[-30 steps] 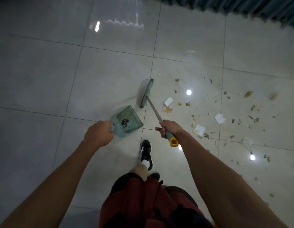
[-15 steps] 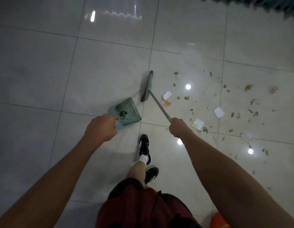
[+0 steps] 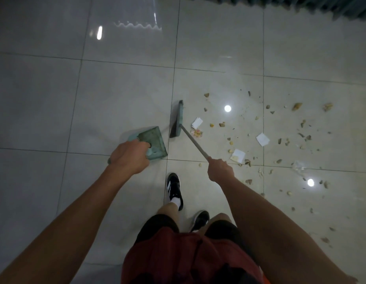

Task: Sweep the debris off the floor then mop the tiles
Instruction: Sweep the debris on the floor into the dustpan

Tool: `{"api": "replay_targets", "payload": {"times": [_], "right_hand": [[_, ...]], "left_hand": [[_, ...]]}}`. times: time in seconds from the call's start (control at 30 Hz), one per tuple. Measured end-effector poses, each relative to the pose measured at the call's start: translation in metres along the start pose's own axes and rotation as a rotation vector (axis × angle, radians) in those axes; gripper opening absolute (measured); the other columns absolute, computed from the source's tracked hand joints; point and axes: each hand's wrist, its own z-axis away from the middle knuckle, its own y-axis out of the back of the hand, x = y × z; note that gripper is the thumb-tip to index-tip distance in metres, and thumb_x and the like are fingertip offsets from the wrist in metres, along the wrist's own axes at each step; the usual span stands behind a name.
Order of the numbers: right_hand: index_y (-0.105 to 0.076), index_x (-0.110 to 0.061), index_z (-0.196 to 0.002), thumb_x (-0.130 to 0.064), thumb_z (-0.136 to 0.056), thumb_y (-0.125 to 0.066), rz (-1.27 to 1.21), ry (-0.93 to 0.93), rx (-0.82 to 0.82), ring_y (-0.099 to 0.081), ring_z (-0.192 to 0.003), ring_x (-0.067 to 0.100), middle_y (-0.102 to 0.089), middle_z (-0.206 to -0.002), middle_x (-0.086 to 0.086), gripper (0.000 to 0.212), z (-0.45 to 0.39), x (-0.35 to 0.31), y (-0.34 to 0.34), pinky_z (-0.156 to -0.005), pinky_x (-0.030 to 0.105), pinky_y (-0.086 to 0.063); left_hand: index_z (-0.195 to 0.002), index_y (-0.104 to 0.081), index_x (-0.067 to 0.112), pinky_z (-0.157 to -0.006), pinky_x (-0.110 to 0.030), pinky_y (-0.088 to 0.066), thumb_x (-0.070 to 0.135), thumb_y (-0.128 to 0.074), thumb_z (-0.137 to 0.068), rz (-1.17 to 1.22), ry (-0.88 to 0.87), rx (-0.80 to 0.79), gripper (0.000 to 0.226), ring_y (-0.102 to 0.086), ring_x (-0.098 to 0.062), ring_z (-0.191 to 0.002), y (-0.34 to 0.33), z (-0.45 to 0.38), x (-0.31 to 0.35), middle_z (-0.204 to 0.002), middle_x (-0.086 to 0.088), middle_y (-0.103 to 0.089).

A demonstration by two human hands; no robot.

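Note:
My left hand grips the handle of a green dustpan, which sits low over the tiles with its mouth facing right. A metal broom handle runs up from the grip of my right hand to the green broom head, which stands on the floor just right of the dustpan. Debris lies scattered right of the broom: small brown crumbs, white paper scraps and a wrapper.
Glossy pale floor tiles stretch all around with bright light reflections. My black shoes stand just below the broom. A dark pleated curtain hangs along the top right edge.
The broom head has turned more upright and shifted closer to the dustpan. My left hand has come forward over the dustpan's handle. My right hand slid up the handle, hiding the yellow end.

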Motion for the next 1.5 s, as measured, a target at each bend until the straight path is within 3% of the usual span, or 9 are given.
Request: {"api": "replay_targets", "payload": {"times": [0.27,0.47,0.67,0.83,1.03,1.2,1.33,1.43,1.5], "right_hand": [[-0.050,-0.018,-0.136,-0.018,-0.103,-0.031,0.004,-0.054,-0.007,-0.068,-0.096,0.025,-0.065,-0.108,0.006,0.038,0.020,0.099,-0.010,-0.076,0.038,-0.056],[-0.052,-0.018,-0.134,-0.018,-0.100,-0.037,-0.012,-0.073,-0.025,-0.067,-0.094,0.021,-0.065,-0.110,0.003,0.038,0.035,0.194,-0.025,-0.069,0.032,-0.047],[-0.056,-0.013,-0.128,-0.013,-0.095,-0.043,-0.088,-0.065,-0.037,-0.059,-0.076,0.020,-0.061,-0.092,0.003,0.035,0.049,0.249,-0.044,-0.070,0.034,-0.056],[-0.054,-0.010,-0.125,-0.015,-0.093,-0.045,-0.113,0.027,-0.067,-0.063,-0.079,0.022,-0.064,-0.098,0.004,0.033,0.078,0.255,-0.064,-0.073,0.037,-0.059],[-0.050,-0.016,-0.132,-0.019,-0.096,-0.046,-0.131,0.057,-0.053,-0.058,-0.067,0.014,-0.057,-0.087,-0.003,0.036,0.110,0.239,-0.082,-0.054,0.027,-0.049],[-0.046,-0.011,-0.138,-0.019,-0.099,-0.042,-0.153,0.107,-0.093,-0.052,-0.074,0.016,-0.064,-0.112,0.008,0.040,0.131,0.219,-0.108,-0.056,0.024,-0.043],[-0.046,-0.010,-0.135,-0.018,-0.100,-0.041,-0.114,0.155,-0.090,-0.054,-0.077,0.018,-0.064,-0.114,0.008,0.037,0.146,0.201,-0.128,-0.050,0.021,-0.037],[-0.047,-0.008,-0.132,-0.019,-0.100,-0.040,-0.018,0.210,-0.107,-0.063,-0.090,0.024,-0.063,-0.108,0.007,0.034,0.157,0.189,-0.142,-0.063,0.030,-0.048],[-0.050,-0.011,-0.127,-0.020,-0.099,-0.040,0.014,0.240,-0.090,-0.059,-0.086,0.028,-0.057,-0.091,0.003,0.031,0.158,0.181,-0.147,-0.068,0.034,-0.049]], "left_hand": [[-0.114,-0.067,0.019,-0.068,-0.030,-0.047,0.023,-0.060,-0.087,-0.049,0.033,-0.012,0.028,-0.066,-0.031,-0.093,-0.001,0.004,0.057,-0.112,-0.009,-0.066],[-0.113,-0.067,0.019,-0.070,-0.030,-0.045,0.021,-0.060,-0.088,0.059,0.158,0.024,0.027,-0.066,-0.034,-0.097,-0.022,0.037,0.113,-0.114,-0.012,-0.067],[-0.123,-0.067,0.027,-0.071,-0.029,-0.043,0.016,-0.059,-0.087,0.210,0.203,0.064,0.038,-0.066,-0.034,-0.099,-0.058,0.076,0.176,-0.114,-0.013,-0.069],[-0.120,-0.067,0.031,-0.076,-0.035,-0.054,0.017,-0.057,-0.080,0.243,0.219,0.087,0.044,-0.068,-0.034,-0.092,-0.075,0.106,0.203,-0.108,-0.010,-0.071],[-0.125,-0.066,0.028,-0.080,-0.035,-0.053,0.018,-0.058,-0.084,0.260,0.192,0.114,0.043,-0.067,-0.034,-0.098,-0.089,0.141,0.204,-0.115,-0.010,-0.069],[-0.129,-0.063,0.024,-0.081,-0.036,-0.051,0.025,-0.058,-0.090,0.233,0.216,0.153,0.040,-0.065,-0.036,-0.102,-0.120,0.178,0.176,-0.120,-0.013,-0.066],[-0.124,-0.064,0.026,-0.077,-0.037,-0.051,0.022,-0.056,-0.088,0.225,0.275,0.144,0.037,-0.066,-0.036,-0.097,-0.148,0.209,0.151,-0.114,-0.013,-0.066],[-0.119,-0.063,0.024,-0.075,-0.034,-0.048,0.019,-0.056,-0.087,0.248,0.283,0.128,0.033,-0.065,-0.036,-0.099,-0.162,0.224,0.145,-0.115,-0.013,-0.066],[-0.117,-0.064,0.023,-0.080,-0.038,-0.051,0.021,-0.056,-0.088,0.271,0.296,0.131,0.030,-0.065,-0.038,-0.101,-0.167,0.231,0.144,-0.119,-0.013,-0.065]]}}
